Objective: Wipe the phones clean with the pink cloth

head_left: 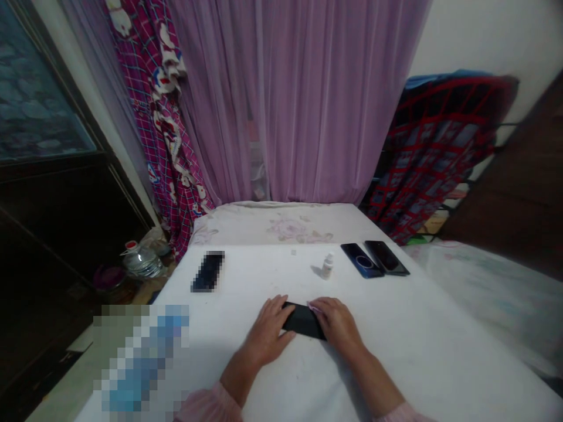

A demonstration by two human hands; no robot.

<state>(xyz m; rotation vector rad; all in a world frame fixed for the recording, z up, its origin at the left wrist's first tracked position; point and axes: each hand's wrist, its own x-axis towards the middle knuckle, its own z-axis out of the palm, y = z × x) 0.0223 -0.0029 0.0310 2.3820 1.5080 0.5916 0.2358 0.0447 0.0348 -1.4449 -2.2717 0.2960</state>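
Observation:
A black smartphone lies sideways on the white-covered table, its dark face up. My left hand grips its left end, fingertips on the far edge and thumb by the near edge. Over the right end, my right hand is closed with bent fingers, pressing a small pinkish cloth against the phone. Most of that cloth is hidden under the fingers. Beyond my right hand stands a small white bottle.
At the back right, a blue phone and a dark phone lie side by side. A pixelated dark object is at the left, and a blurred-out blue item lies nearer. A clear water jug stands beside the table.

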